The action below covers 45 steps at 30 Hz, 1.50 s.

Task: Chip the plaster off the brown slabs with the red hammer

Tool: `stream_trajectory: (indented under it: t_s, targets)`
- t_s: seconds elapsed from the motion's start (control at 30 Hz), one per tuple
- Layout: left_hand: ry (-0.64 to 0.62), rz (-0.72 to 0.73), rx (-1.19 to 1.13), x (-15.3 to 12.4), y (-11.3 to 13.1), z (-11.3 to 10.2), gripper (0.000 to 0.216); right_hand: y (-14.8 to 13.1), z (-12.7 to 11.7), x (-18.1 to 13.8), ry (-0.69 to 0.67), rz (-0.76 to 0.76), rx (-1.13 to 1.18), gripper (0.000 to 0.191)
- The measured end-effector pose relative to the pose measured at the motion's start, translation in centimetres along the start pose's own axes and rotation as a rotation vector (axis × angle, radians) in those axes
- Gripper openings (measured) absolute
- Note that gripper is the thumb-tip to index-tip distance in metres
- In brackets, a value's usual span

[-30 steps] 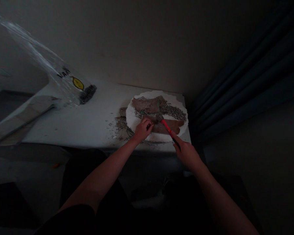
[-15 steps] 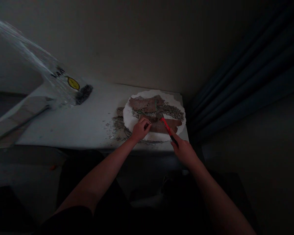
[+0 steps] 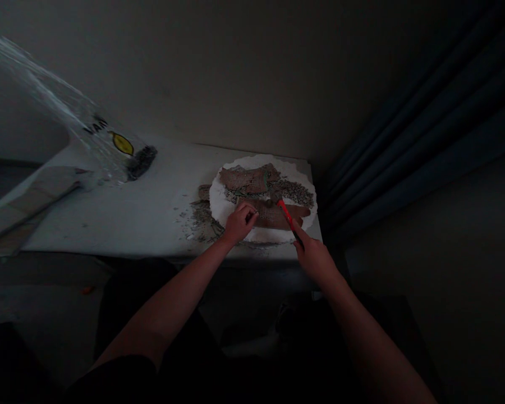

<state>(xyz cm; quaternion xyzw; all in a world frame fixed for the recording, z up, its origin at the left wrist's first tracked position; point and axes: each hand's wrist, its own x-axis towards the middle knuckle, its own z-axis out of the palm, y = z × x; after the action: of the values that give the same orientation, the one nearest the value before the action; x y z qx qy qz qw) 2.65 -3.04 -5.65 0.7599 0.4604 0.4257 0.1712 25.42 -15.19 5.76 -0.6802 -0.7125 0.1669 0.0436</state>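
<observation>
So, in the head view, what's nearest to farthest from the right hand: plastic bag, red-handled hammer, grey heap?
1. Red-handled hammer: gripped in the right hand.
2. Grey heap: right part of the white mat.
3. Plastic bag: over on the left of the table.

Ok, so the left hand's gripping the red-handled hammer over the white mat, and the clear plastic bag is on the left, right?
Not quite: in the head view, the right hand grips the red-handled hammer over the white mat. The clear plastic bag is on the left.
</observation>
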Motion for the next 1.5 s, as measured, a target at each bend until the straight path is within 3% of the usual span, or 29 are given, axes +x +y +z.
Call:
stream_trajectory:
  t_s: [0.2, 0.37, 0.7, 0.93, 1.5]
  targets:
    - [-0.010, -0.006, -0.007, 0.0, 0.0, 0.0, 0.014, 0.5, -0.9, 0.5, 0.092, 0.035, 0.036, 0.063]
    - [-0.019, 0.002, 0.021, -0.1, -0.1, 0.0, 0.014, 0.3, -0.7, -1.1, 0.061, -0.056, 0.113, 0.063]
    - [-0.061, -0.073, 0.082, -0.3, -0.3, 0.2, 0.016, -1.3, -0.6, -3.0, 0.063, -0.157, -0.024, 0.065]
    - [-0.080, -0.092, 0.154, -0.3, 0.0, 0.2, 0.016, -1.3, -0.2, -3.3, -0.012, -0.157, -0.098, 0.068]
    - [-0.059, -0.058, 0.058, -0.2, 0.0, 0.0, 0.013, -0.9, -0.5, -3.4, 0.026, -0.151, -0.011, 0.065]
